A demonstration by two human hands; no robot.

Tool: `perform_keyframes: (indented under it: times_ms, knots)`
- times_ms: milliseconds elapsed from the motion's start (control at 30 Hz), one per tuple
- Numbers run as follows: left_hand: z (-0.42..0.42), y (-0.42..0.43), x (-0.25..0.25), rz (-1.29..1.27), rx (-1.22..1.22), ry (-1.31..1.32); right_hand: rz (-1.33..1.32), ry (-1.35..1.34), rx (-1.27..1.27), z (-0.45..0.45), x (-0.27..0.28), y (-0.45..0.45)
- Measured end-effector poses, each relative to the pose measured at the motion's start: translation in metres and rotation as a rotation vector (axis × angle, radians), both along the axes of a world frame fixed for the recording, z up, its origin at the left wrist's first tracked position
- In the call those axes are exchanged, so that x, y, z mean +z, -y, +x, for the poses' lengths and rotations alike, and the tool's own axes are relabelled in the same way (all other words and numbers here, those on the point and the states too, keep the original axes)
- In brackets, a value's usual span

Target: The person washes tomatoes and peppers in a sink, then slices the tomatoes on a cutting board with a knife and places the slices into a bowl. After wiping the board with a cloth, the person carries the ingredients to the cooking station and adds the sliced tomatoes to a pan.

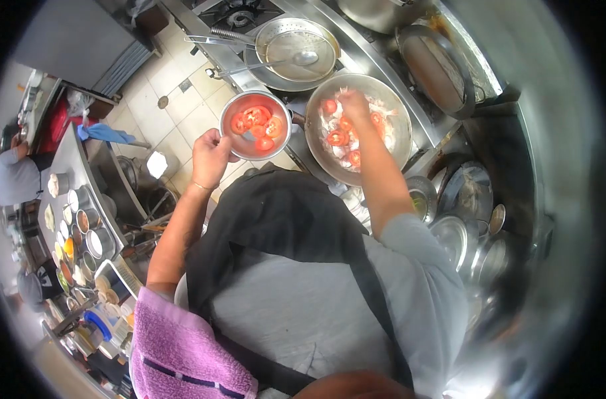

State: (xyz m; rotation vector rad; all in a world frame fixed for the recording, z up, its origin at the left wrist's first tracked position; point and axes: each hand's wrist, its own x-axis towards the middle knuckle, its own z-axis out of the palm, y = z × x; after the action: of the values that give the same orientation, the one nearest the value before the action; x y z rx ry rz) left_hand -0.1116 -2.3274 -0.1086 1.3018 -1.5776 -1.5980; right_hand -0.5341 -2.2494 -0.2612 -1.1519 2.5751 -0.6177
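My left hand [212, 157] grips the rim of a round metal bowl [281, 142], fingers closed on its near left side. Several tomato slices [255, 118] lie inside that bowl. To its right, a wide metal pan [397, 143] on the stove holds more tomato slices [337, 137] among pale, shredded-looking pieces. My right hand [353, 105] is over the far part of the pan, low against the food. Its fingers point down and look bunched together; whatever they hold, if anything, is hidden.
Behind the pan, a strainer [319, 32] and a spoon [305, 58] rest on another pan. A gas burner [238, 14] is further back. Several metal lids and pans [451, 239] crowd the right. Left, a counter carries several containers [83, 219]; two other people [17, 176] stand beyond.
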Motion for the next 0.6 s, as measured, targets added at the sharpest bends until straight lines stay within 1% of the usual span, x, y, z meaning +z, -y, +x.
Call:
perform_keyframes:
  times_ms: [67, 100, 167, 200, 267, 300, 333, 367, 400, 433, 467, 533, 567, 600]
  knots:
    - [-0.001, 0.0, -0.002, 0.018, -0.018, -0.034, -0.048, 0.694, -0.248, 0.009, 0.018, -0.002]
    - [-0.003, -0.001, -0.002, 0.028, -0.019, -0.045, -0.047, 0.694, -0.252, 0.011, 0.014, -0.003]
    - [-0.008, -0.001, 0.002, 0.026, -0.029, -0.047, -0.047, 0.413, -0.044, 0.007, -0.004, -0.004]
    - [-0.009, -0.002, 0.002, 0.023, -0.034, -0.046, -0.044, 0.415, -0.044, 0.012, -0.003, -0.005]
    - [-0.013, -0.005, 0.001, 0.025, -0.037, -0.037, -0.166, -0.184, 0.007, 0.035, 0.01, -0.002]
    - [-0.015, -0.004, 0.002, 0.021, -0.044, -0.035, -0.174, -0.182, 0.016, 0.049, 0.034, 0.003]
    - [-0.016, -0.002, 0.004, 0.013, -0.069, 0.036, -0.305, -0.103, 0.072, 0.067, 0.074, 0.003]
    - [-0.018, -0.002, 0.002, 0.012, -0.074, 0.03, -0.429, -0.02, 0.123, 0.088, 0.109, -0.001]
    - [-0.021, -0.002, 0.0, 0.012, -0.083, 0.021, -0.428, -0.017, 0.124, 0.109, 0.138, -0.007]
    - [-0.023, -0.003, 0.001, 0.011, -0.086, 0.022, -0.379, 0.119, 0.29, 0.132, 0.165, -0.011]
    - [-0.027, -0.004, 0.003, 0.019, -0.094, 0.015, -0.328, 0.253, 0.451, 0.149, 0.177, -0.012]
    - [-0.033, -0.003, 0.001, 0.027, -0.116, 0.002, -0.31, 0.03, 0.582, 0.171, 0.161, -0.007]
    - [-0.035, -0.002, -0.003, 0.013, -0.145, 0.021, -0.375, -0.093, 0.604, 0.18, 0.153, -0.005]
    - [-0.037, -0.002, -0.005, -0.001, -0.177, 0.039, -0.37, -0.099, 0.59, 0.188, 0.152, -0.005]
